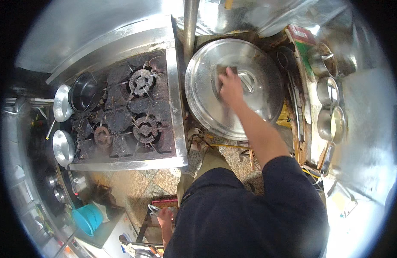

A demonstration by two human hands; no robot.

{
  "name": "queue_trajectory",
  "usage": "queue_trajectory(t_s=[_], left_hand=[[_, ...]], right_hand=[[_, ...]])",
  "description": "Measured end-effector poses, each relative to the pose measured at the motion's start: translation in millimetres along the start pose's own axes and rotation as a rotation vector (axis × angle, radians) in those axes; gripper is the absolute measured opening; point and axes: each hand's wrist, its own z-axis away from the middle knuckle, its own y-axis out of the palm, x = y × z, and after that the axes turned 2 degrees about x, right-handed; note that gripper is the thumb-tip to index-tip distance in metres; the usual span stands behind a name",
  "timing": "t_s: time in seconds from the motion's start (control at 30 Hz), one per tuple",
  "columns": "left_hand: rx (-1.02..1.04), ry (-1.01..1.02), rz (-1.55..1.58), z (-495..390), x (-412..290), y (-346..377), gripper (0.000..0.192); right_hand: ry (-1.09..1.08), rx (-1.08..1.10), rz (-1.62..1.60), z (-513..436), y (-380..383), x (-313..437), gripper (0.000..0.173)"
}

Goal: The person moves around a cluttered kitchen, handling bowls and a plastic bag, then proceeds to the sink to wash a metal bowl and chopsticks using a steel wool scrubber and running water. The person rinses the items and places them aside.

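Note:
My right hand (231, 86) presses a dark brown scouring pad (221, 69) against a large round metal lid (205, 103), left of the lid's loop handle (246, 82). Blur softens the fingers, and part of the pad is hidden under them. The lid sits on a big vessel whose body is mostly out of sight below. Low in the view, beside my dark shirt, my left hand (165, 216) is closed around a silvery object (154, 208); its exact kind is too small to tell.
A blackened gas stove (121, 129) stands left, with a black pot (85, 92) and aluminium pans (63, 148) at its far side. Metal pots (329, 124) line a ledge on the right. A turquoise bucket (88, 219) stands on a counter lower left. A metal pipe (190, 29) rises behind.

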Motion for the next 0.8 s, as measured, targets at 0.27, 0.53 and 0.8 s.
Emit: queue_trajectory(t_s=[0.27,0.53,0.8], left_hand=[[-0.017,-0.085,-0.002,18.6,-97.9,98.0,0.027],[0.006,-0.120,-0.108,-7.4,-133.9,128.0,0.025],[0.011,-0.005,-0.012,1.0,-134.5,128.4,0.028]], right_hand=[[-0.106,0.166,-0.027,-63.6,-5.1,-48.4,0.041],[-0.109,0.214,-0.089,98.6,-92.0,-151.2,0.041],[0.375,0.050,0.006,-73.1,-38.3,-216.6,0.045]])
